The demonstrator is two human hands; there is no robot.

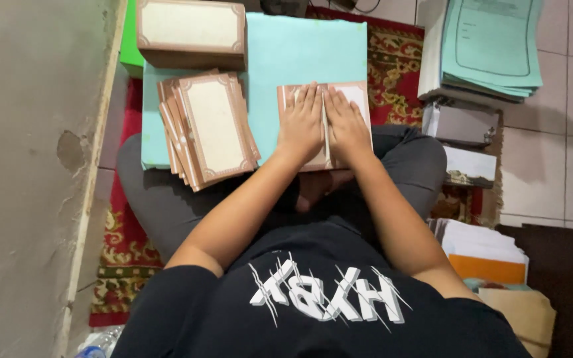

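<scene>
Black-shirted [313,298] person, cross-legged, presses left hand [302,121] and right hand [346,124] flat — fingers spread, gripping nothing — on a brown-bordered card [356,99] atop a turquoise board [300,53], seemingly creasing its centre fold — beside a fanned stack [210,129] of similar cards.

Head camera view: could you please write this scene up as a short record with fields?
left hand: flat on the folded card
right hand: flat on the same card, beside the left
work surface: turquoise board on the lap
left of hands: fanned pile of cards
behind pile: brown box
right side: stack of green sheets
</scene>
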